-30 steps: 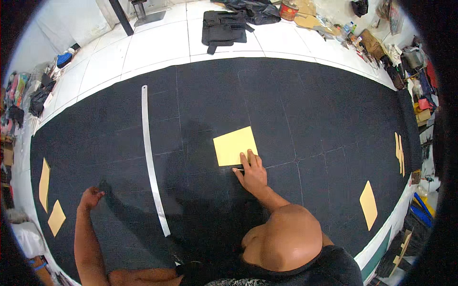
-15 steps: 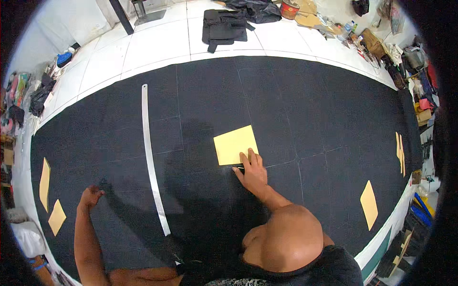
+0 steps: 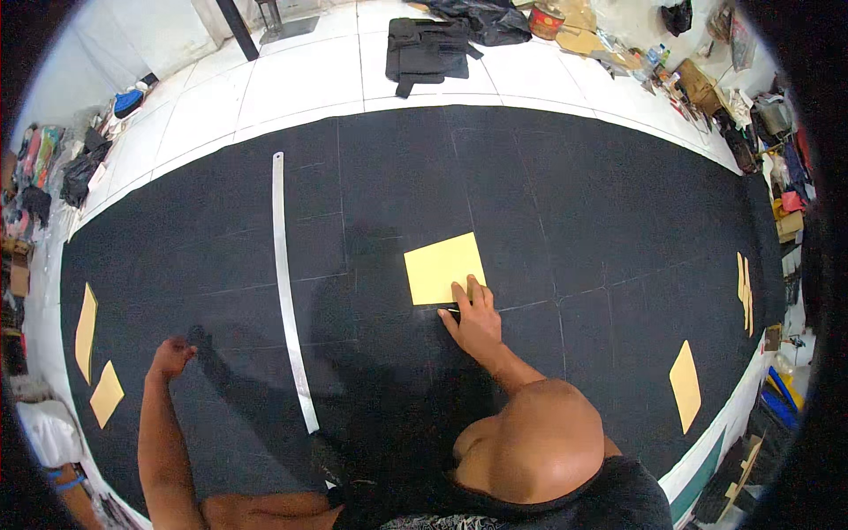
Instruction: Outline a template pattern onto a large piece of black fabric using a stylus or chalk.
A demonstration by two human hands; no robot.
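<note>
A pale yellow card pattern piece with slanted sides lies on a large spread of black fabric. My right hand rests fingertips on its lower right part. Between thumb and finger it pinches a thin pen-like marker, mostly hidden, at the card's lower edge. Over the fabric at the left is my left hand, fingers curled together; whether anything small is in them does not show. A long metal ruler lies between the two hands, touched by neither. Thin pale lines run across the fabric.
More yellow card pieces lie at the left and right of the fabric. Beyond its far edge, a black garment-like bundle is on white floor tiles. Clutter lines the right side. A bare rounded shape, seemingly a bent knee, is beside my right arm.
The scene sits slightly farther right in the view. My right hand stays at the card's lower edge, and the card and ruler keep their places on the fabric.
</note>
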